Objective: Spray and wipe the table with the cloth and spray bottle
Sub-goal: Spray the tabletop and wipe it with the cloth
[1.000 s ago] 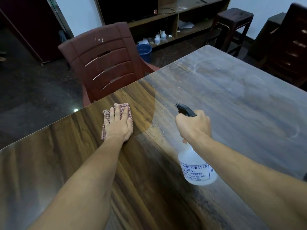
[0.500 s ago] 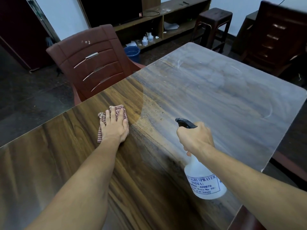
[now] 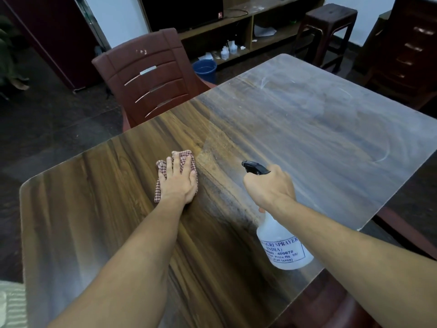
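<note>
head view: left hand [image 3: 177,185] flat, fingers straight, pressing checked cloth [image 3: 181,156] onto table [image 3: 94,209] at frame centre. right hand [image 3: 269,188] curled round neck of spray bottle [image 3: 282,245], nozzle aimed toward upper left — bottle body low, right of centre, whether it rests on table cannot tell. left part of table dark and glossy, judged wiped; right and upper-right part hazy, streaked — judged not yet wiped. roughly half left. brown chair [image 3: 151,76] beyond far edge.
</note>
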